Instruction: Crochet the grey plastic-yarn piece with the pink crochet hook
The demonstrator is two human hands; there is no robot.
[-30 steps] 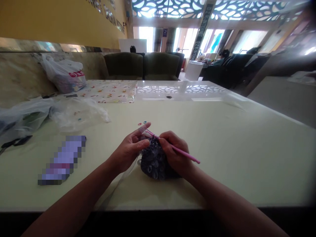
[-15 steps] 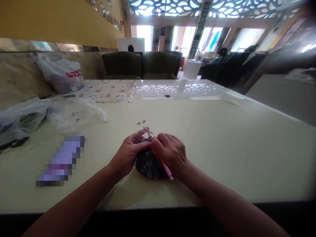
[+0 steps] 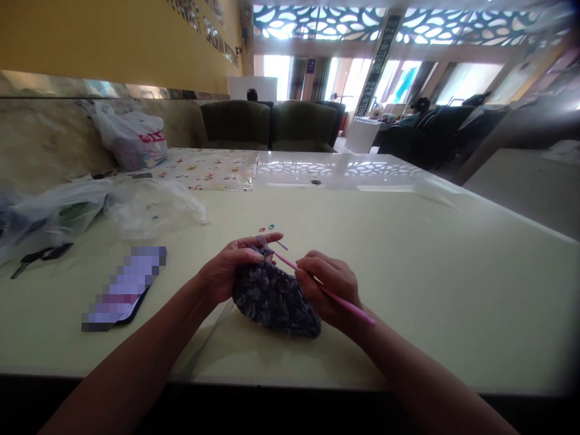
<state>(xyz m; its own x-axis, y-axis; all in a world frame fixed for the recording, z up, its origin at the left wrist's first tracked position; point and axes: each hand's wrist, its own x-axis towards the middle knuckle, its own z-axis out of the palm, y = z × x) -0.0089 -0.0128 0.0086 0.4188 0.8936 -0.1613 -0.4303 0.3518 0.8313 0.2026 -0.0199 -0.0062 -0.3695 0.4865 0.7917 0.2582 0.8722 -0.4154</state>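
Note:
A dark grey-blue crochet piece [image 3: 276, 299] with shiny petal-like bits over its surface rests on the pale table, tilted down to the right. My left hand [image 3: 226, 266] pinches its upper left edge, the forefinger stretched out with a pale strand by it. My right hand [image 3: 328, 281] is closed around a pink crochet hook [image 3: 347, 305], whose tip meets the top edge of the piece close to my left fingers. Just beyond my left hand lie a red stitch marker [image 3: 261, 229] and a blue stitch marker [image 3: 272, 227]. A thin purple stick-like thing [image 3: 282, 246] shows behind the hook.
A blurred-out phone [image 3: 127, 290] lies left of my arm. Clear plastic bags [image 3: 158, 208] and black-handled scissors [image 3: 38, 257] are further left. A full white carrier bag [image 3: 133, 142] stands by the wall, near a patterned cover [image 3: 208, 169]. Dark chairs [image 3: 303, 124] stand behind the table.
My right hand has drawn back to the right with the hook, which now lies flatter. More of the crochet piece shows between my hands. The whole view has shifted slightly.

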